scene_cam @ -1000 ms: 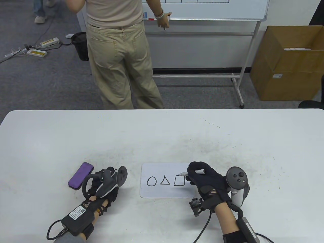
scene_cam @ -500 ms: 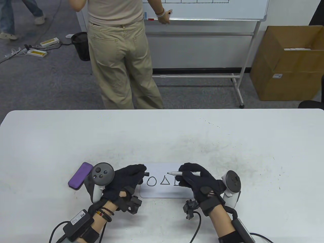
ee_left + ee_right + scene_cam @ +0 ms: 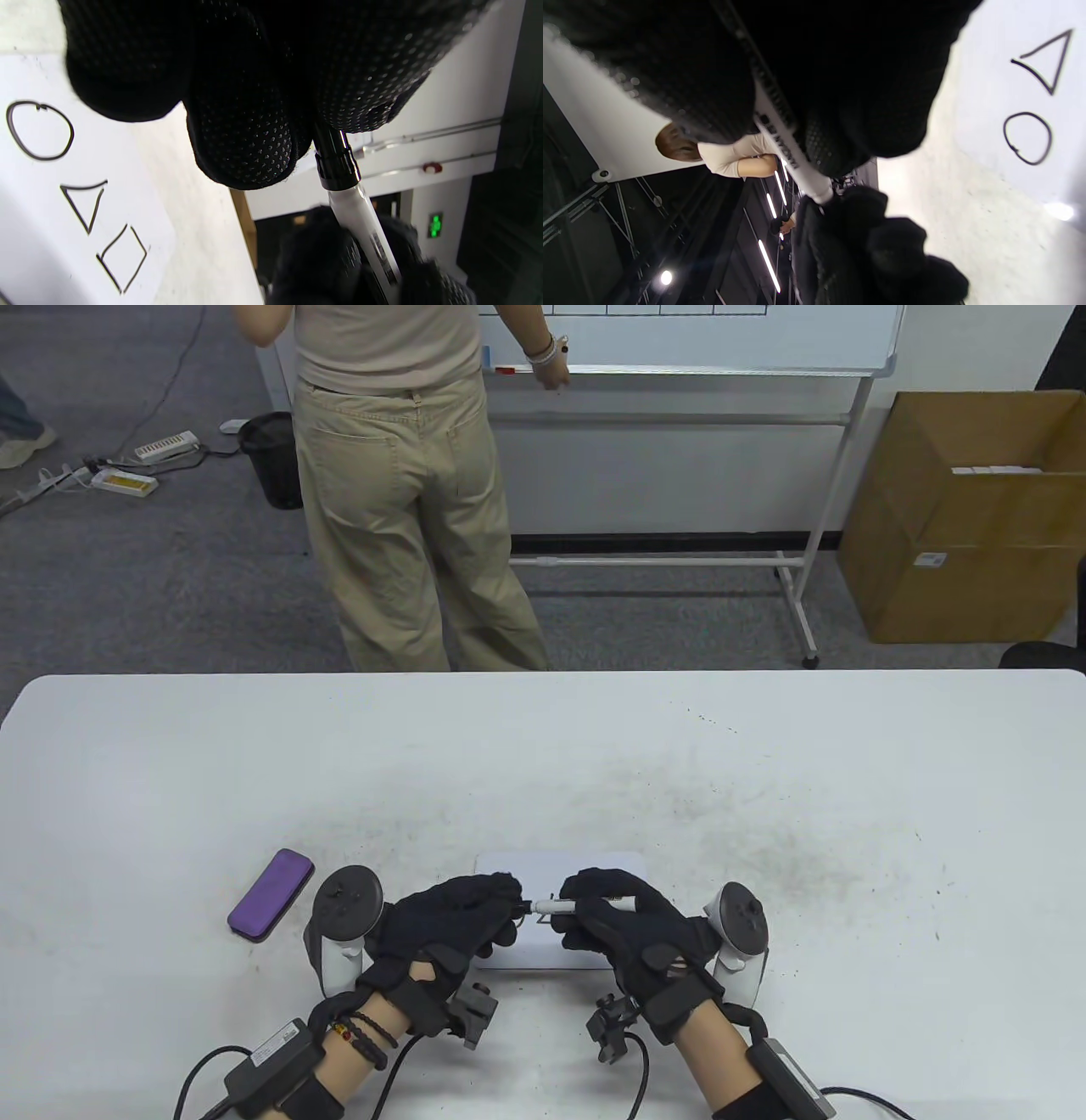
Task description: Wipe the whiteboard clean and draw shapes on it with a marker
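My right hand (image 3: 632, 929) grips the white marker (image 3: 556, 906) above the small whiteboard (image 3: 594, 867). My left hand (image 3: 454, 920) pinches its black cap (image 3: 337, 159). The whiteboard shows a circle (image 3: 39, 130), triangle (image 3: 83, 203) and square (image 3: 122, 259).

**Occlusions and cut-offs**

Table view: both hands cover most of the board (image 3: 560, 957); the drawn shapes are not visible there. Marker (image 3: 553, 906) tip hidden inside left hand (image 3: 450, 920). Right wrist view: marker print too blurred to read. Standing person (image 3: 399, 475) cut off above the waist.
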A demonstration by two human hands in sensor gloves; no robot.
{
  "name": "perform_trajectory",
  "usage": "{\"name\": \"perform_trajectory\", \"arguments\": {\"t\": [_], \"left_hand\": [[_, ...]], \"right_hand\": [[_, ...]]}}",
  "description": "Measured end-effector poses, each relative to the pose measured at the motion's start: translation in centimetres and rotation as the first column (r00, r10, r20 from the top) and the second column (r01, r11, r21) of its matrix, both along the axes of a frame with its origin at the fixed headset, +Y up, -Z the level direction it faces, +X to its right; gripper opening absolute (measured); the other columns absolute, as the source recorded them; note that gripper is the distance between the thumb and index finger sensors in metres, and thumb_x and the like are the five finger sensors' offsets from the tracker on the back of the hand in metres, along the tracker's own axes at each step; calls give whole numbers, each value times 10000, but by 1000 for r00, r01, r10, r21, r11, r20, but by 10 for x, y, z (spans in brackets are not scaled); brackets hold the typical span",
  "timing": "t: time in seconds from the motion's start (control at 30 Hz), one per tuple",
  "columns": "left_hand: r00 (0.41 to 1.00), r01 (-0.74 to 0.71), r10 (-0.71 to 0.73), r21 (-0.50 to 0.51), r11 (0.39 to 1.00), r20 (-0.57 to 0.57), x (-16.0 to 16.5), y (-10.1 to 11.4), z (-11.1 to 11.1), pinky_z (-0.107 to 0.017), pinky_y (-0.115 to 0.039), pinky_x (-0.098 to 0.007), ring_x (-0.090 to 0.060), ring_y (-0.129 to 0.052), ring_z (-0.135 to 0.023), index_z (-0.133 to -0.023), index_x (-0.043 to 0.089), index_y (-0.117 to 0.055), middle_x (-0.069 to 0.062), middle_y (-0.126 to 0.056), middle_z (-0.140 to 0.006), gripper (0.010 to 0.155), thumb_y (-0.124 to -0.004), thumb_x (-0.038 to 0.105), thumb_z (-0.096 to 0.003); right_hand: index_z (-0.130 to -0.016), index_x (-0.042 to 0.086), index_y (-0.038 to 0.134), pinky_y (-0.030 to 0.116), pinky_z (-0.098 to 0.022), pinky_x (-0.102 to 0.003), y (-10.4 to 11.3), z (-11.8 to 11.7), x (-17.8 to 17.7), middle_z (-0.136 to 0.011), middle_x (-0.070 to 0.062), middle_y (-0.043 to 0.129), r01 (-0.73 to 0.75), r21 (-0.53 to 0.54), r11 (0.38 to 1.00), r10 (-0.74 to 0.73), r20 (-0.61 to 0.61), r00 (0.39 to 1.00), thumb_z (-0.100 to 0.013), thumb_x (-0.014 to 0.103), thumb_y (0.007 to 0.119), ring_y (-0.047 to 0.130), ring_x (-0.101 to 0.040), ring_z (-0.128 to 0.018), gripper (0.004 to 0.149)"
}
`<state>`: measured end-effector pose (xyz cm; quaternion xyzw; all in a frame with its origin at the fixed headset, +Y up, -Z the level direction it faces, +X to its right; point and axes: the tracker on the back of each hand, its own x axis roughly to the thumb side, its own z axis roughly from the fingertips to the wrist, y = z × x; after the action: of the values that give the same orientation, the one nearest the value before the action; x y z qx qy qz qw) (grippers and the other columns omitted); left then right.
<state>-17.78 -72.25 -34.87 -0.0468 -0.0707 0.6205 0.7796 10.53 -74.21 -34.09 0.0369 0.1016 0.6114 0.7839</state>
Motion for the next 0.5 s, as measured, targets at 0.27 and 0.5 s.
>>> {"name": "perform_trajectory", "arguments": {"t": [0.27, 0.5], "left_hand": [[1000, 6, -9, 131, 991, 26, 2, 9, 2, -277, -1003, -312, -130, -1154, -352, -687, 244, -974, -63, -1094, -607, 382, -929, 325, -317], [995, 50, -65, 182, 982, 75, 1, 13, -2, -300, -984, -319, -130, -1139, -375, -714, 261, -947, -43, -1084, -624, 387, -899, 336, -337]], "right_hand": [[-714, 299, 958, 1038, -350, -295, -2, -1, -4, -735, -68, 999, 37, -39, 999, -38, -23, 999, -311, 353, 976, 1181, -236, -539, 407], [-733, 288, 942, 1016, -365, -293, 5, 4, -10, -756, -65, 980, 31, -47, 998, -32, -15, 999, -329, 362, 973, 1160, -241, -546, 411]]}}
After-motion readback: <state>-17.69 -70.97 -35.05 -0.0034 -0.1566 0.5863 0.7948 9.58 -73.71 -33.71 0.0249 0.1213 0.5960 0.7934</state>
